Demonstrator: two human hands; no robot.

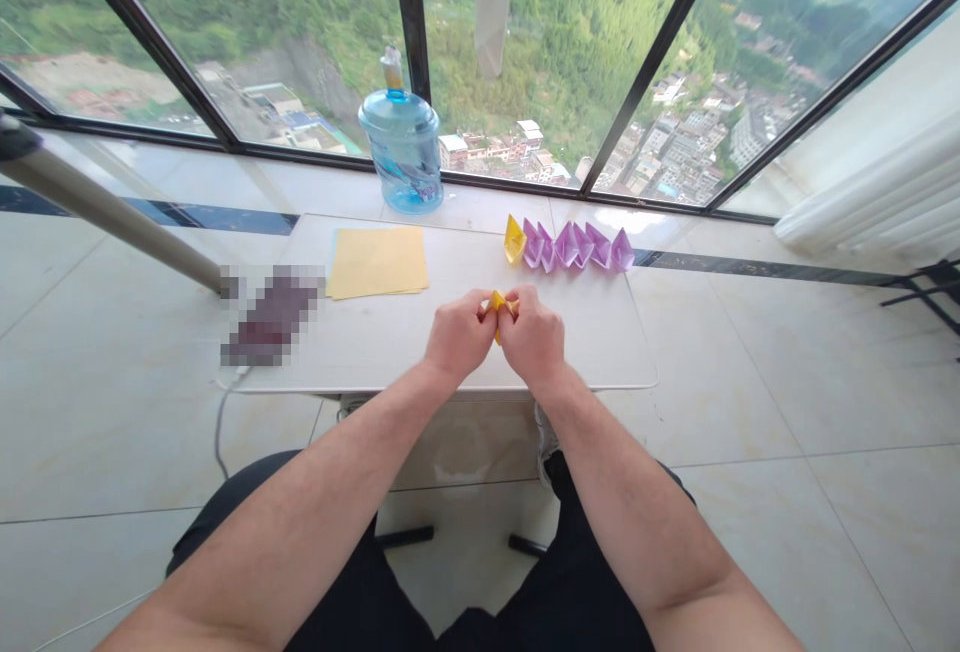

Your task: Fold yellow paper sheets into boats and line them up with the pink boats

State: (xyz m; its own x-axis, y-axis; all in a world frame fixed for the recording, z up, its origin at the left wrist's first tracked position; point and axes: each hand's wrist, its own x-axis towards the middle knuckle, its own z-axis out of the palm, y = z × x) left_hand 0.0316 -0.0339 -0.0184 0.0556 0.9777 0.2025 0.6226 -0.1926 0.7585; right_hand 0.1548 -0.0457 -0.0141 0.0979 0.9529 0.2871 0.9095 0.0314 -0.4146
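Note:
Both my hands meet above the near middle of a small white table [390, 352]. My left hand [457, 337] and my right hand [534, 340] are closed, pinching a small folded piece of yellow paper [498, 305] between their fingertips. Most of the paper is hidden by my fingers. A stack of yellow paper sheets [377, 261] lies flat at the table's far left. At the far right edge stands a row of folded paper shapes: one yellow folded shape [514, 239] and several purple folded shapes [577, 247] beside it.
A blue water jug [403, 147] stands on the sill behind the table, against large windows. A blurred dark object [271, 317] lies on the table's left side with a cable [219, 432] hanging down. A pole [105, 210] slants in from the left. Tiled floor surrounds the table.

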